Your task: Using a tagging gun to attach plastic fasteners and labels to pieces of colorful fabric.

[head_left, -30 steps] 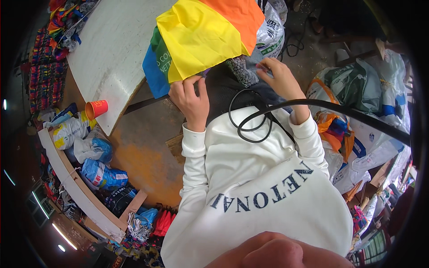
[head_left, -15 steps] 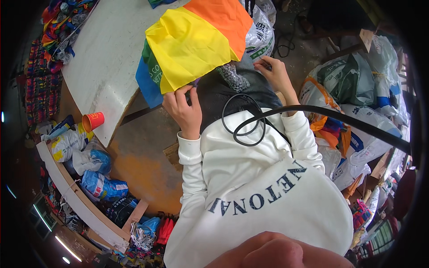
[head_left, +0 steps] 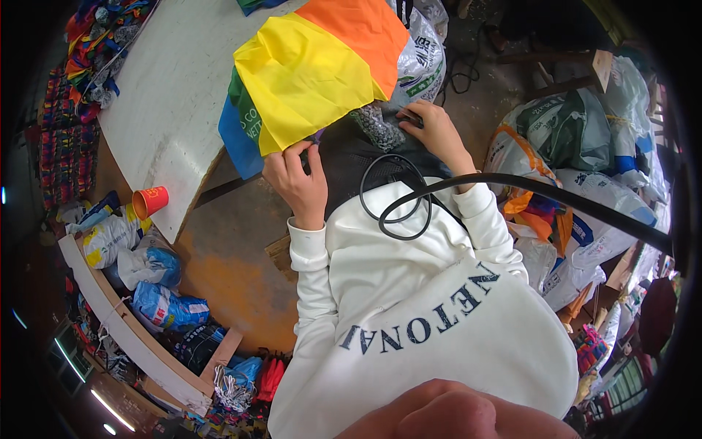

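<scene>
A rainbow fabric piece with panels of blue, green, yellow and orange [head_left: 307, 77] lies draped over the table edge and above my lap, bulging like an umbrella cover. My left hand [head_left: 298, 181] pinches the near corner of its yellow panel between thumb and fingers. My right hand [head_left: 437, 133] is closed in a pinch, apart from the fabric; what its fingertips hold, if anything, is too small to make out. Close beside those fingertips, a speckled black-and-white bundle [head_left: 377, 129] rests on my lap, partly under the fabric.
The white table [head_left: 157, 95] stands at the left, with a red paper cup [head_left: 150, 201] near its corner. A black cable [head_left: 556, 192] loops across in front of me. Stuffed plastic bags [head_left: 567, 132] crowd the right; more bags [head_left: 170, 304] lie behind a board at lower left.
My right hand has moved left, nearer the speckled bundle. My left hand keeps its pinch on the fabric, which has barely shifted.
</scene>
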Available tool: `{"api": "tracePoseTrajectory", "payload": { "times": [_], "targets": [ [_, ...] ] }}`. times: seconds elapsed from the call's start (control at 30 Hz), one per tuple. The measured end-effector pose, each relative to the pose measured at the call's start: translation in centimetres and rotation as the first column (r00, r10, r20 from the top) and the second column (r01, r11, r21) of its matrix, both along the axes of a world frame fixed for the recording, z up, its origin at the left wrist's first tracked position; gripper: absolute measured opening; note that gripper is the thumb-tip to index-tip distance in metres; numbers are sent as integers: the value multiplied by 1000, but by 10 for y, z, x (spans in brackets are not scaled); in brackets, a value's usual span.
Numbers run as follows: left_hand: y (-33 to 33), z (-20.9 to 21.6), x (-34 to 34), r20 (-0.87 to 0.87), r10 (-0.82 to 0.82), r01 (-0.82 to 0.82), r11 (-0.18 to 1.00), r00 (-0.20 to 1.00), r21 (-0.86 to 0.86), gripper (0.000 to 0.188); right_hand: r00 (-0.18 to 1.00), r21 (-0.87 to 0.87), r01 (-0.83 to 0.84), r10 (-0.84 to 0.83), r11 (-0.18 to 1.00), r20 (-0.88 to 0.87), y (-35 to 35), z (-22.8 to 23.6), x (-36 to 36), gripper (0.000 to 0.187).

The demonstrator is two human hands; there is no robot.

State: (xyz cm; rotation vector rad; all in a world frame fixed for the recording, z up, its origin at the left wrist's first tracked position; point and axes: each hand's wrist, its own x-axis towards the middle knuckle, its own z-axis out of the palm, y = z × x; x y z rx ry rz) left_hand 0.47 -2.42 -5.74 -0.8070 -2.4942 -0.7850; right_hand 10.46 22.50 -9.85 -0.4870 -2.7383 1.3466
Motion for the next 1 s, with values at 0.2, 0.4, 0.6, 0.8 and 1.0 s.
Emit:
{"api": "tracePoseTrajectory", "payload": {
  "times": [0.2,0.4,0.6,0.8,1.0],
  "targets": [
    [-2,1,-4,-22,1,0,1000,1000,9,13,985,42,109,-102,993,-142,8,-21,-8,17],
    [6,16,-13,-16,9,-9,1000,1000,29,13,987,-265,159,-156,951,33,7,5,-10,32],
    [12,32,-29,-67,1,2,999,998,52,14,939,-127,-225,250,966,236,-15,10,-52,40],
    [2,39,-41,-53,35,-29,994,998,107,14,971,-902,91,164,423,175,-21,31,-55,39],
    [1,37,-37,-21,18,-15,992,1000,123,14,985,-985,-6,172,173,24,-41,43,-56,36]
  ]
}}
